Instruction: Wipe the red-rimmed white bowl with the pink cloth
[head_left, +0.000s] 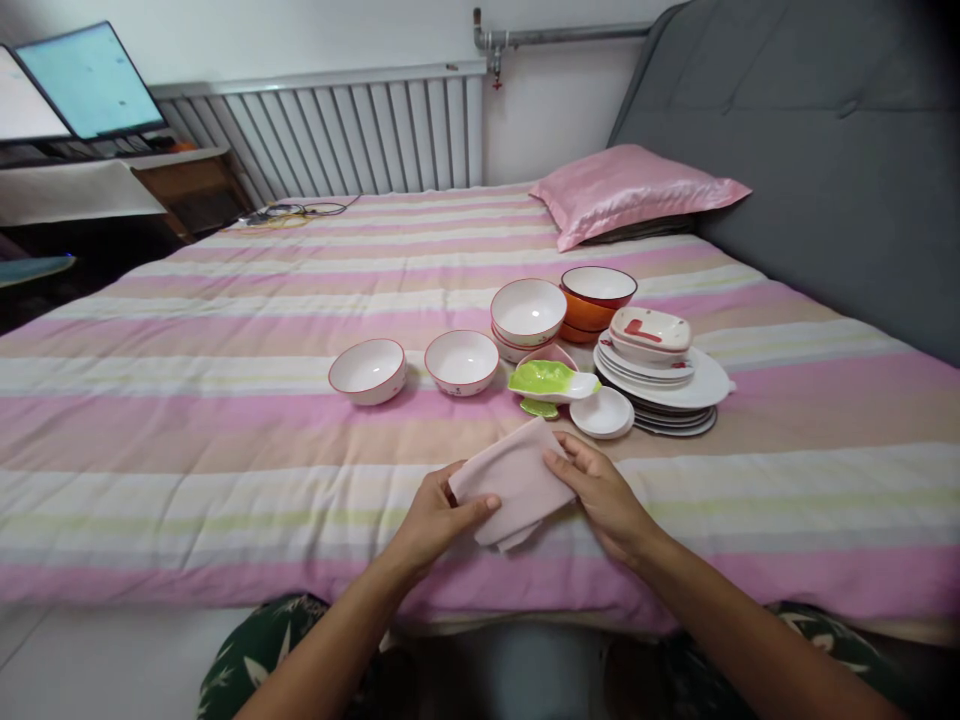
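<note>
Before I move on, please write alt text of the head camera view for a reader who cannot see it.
Left hand and right hand hold a folded pale pink cloth above a striped bedspread. Beyond it sit red-rimmed white bowls, a green leaf-shaped dish and stacked plates; a pink pillow lies farther back.

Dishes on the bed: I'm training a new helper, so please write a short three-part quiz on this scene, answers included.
1. True or false: the left hand and the right hand both hold the pale pink cloth.
2. Multiple choice: the pillow is a) green, b) pink, c) blue.
3. Fill in: ___ red-rimmed bowls stand apart, to the left of the stacks.

Key: 1 true; 2 b; 3 two.
</note>
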